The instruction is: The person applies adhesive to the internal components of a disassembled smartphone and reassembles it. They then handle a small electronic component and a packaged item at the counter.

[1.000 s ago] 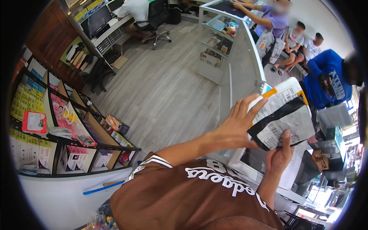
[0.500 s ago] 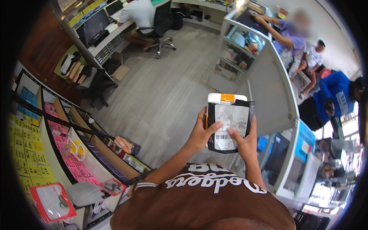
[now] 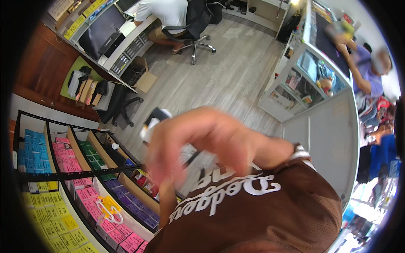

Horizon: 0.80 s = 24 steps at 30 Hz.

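My right hand (image 3: 206, 137) is raised close in front of me, large and smeared by motion. Its fingers bend down on the left and its thumb hangs apart from them; whether anything is between them is unclear. Beyond it, a black-and-white parcel (image 3: 152, 123) shows only in part. My left forearm (image 3: 167, 200) rises toward that parcel, and the left hand itself is mostly covered by the right. The parcel is up off the floor, in line with the left arm, so it appears held there.
Shelf bins at the left hold rows of blue boxes (image 3: 34, 152), pink boxes (image 3: 84, 198) and yellow boxes (image 3: 50, 213). A yellow-and-white looped item (image 3: 109, 209) lies on the pink ones. Grey panel (image 3: 322, 130) and glass display case (image 3: 303, 80) stand right. People sit or stand beyond.
Both hands held the parcel at chest height. Now my right hand is off its face and raised toward me, while the parcel is farther left. My view has turned left toward the shelves.
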Each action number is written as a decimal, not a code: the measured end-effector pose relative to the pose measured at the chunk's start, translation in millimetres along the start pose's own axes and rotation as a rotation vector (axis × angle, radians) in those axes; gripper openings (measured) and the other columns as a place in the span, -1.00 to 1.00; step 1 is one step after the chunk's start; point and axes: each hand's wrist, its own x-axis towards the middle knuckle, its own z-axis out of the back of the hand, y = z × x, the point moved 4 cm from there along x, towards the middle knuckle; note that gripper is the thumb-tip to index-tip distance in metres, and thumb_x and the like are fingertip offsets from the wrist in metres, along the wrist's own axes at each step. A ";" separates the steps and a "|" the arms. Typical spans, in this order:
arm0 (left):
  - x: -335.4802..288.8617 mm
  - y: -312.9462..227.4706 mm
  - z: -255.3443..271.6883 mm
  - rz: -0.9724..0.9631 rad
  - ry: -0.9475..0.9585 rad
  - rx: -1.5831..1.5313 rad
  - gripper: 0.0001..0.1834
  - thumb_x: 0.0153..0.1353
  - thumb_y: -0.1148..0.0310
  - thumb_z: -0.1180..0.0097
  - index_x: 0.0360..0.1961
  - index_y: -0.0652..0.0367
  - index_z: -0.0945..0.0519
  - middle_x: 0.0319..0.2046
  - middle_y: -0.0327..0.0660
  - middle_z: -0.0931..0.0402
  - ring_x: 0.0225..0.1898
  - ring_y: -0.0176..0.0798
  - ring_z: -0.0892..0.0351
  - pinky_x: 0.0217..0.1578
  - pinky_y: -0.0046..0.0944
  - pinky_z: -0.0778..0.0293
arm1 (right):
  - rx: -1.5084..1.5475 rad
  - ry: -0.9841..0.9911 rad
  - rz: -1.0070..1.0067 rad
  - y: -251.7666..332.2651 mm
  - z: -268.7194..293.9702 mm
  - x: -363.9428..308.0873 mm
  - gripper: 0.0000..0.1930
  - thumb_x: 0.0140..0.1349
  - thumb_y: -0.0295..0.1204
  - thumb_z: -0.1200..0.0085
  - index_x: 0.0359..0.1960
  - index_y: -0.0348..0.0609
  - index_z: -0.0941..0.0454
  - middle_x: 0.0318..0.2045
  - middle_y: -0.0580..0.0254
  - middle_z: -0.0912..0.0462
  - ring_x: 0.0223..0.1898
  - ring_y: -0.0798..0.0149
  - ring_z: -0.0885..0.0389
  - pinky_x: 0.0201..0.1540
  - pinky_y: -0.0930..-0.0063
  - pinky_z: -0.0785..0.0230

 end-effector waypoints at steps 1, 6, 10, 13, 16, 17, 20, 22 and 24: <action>18.2 -17.4 0.9 -0.031 -0.010 -0.005 -0.43 0.43 0.29 -0.10 0.36 0.28 -0.27 0.23 -0.08 -0.45 0.24 -0.15 -0.48 0.27 -0.10 -0.39 | 0.069 0.133 0.049 -5.2 0.2 34.8 -0.45 0.25 0.13 -0.18 -0.28 -0.23 -0.66 -0.26 0.13 -0.70 -0.21 0.23 -0.66 -0.13 0.34 -0.48; 100.9 -71.3 13.6 -0.250 -0.212 -0.004 -0.44 0.44 0.28 -0.09 0.36 0.29 -0.27 0.23 -0.08 -0.45 0.24 -0.15 -0.48 0.27 -0.10 -0.38 | 0.475 0.458 -0.210 -26.2 16.8 135.2 -0.64 0.09 -0.19 -0.48 -0.55 -0.21 -0.63 -0.56 0.31 -0.66 -0.52 0.46 -0.58 -0.47 0.55 -0.31; 167.2 -100.6 49.2 -0.356 -0.375 -0.006 -0.44 0.44 0.27 -0.08 0.35 0.29 -0.28 0.23 -0.08 -0.45 0.25 -0.15 -0.47 0.28 -0.10 -0.38 | 0.243 0.571 -0.388 -58.8 107.7 210.1 -0.66 0.10 -0.19 -0.47 -0.46 -0.22 -0.66 -0.51 0.29 -0.68 -0.47 0.42 -0.62 -0.42 0.53 -0.38; 238.7 -137.9 65.4 -0.405 -0.428 0.008 -0.44 0.45 0.26 -0.08 0.35 0.30 -0.28 0.23 -0.08 -0.45 0.25 -0.15 -0.47 0.28 -0.10 -0.37 | -0.004 0.601 -0.289 -87.2 166.2 270.5 -0.63 0.17 -0.11 -0.40 -0.34 -0.22 -0.70 -0.42 0.24 -0.70 -0.37 0.37 -0.64 -0.32 0.46 -0.45; 322.6 -195.3 65.9 -0.425 -0.407 0.042 -0.44 0.45 0.25 -0.08 0.35 0.30 -0.28 0.23 -0.09 -0.45 0.25 -0.15 -0.47 0.28 -0.10 -0.37 | -0.155 0.369 -0.229 -83.8 237.7 327.9 -0.66 0.23 -0.12 -0.35 -0.30 -0.21 -0.72 -0.39 0.25 -0.71 -0.33 0.36 -0.65 -0.28 0.46 -0.47; 339.3 -222.5 69.4 -0.459 -0.435 0.073 -0.44 0.45 0.25 -0.07 0.35 0.30 -0.28 0.23 -0.09 -0.45 0.25 -0.15 -0.47 0.28 -0.10 -0.36 | -0.158 0.284 -0.209 -96.8 268.0 340.0 -0.66 0.25 -0.14 -0.31 -0.30 -0.22 -0.70 -0.37 0.21 -0.70 -0.30 0.33 -0.65 -0.25 0.44 -0.47; 449.7 -290.5 61.1 -0.438 -0.380 0.151 -0.44 0.46 0.21 -0.09 0.34 0.29 -0.30 0.23 -0.10 -0.45 0.26 -0.17 -0.46 0.29 -0.10 -0.33 | -0.315 -0.095 -0.224 -147.0 379.2 333.4 -0.70 0.39 -0.24 -0.11 -0.25 -0.29 -0.63 -0.29 0.13 -0.68 -0.24 0.27 -0.64 -0.15 0.37 -0.47; 509.7 -343.5 77.7 -0.481 -0.431 0.207 -0.45 0.45 0.19 -0.10 0.32 0.30 -0.34 0.23 -0.12 -0.46 0.25 -0.18 -0.47 0.27 -0.12 -0.35 | -0.318 -0.336 -0.444 -179.2 449.9 315.7 -0.65 0.44 -0.19 -0.03 -0.20 -0.31 -0.60 -0.28 0.11 -0.67 -0.24 0.30 -0.59 -0.13 0.38 -0.42; 586.4 -382.5 99.4 -0.471 -0.413 0.231 -0.46 0.45 0.20 -0.11 0.30 0.32 -0.37 0.23 -0.12 -0.47 0.23 -0.19 -0.49 0.24 -0.15 -0.38 | -0.310 -0.677 -0.604 -217.7 514.6 280.1 -0.64 0.43 -0.16 -0.04 -0.19 -0.28 -0.60 -0.28 0.15 -0.67 -0.24 0.34 -0.57 -0.11 0.42 -0.38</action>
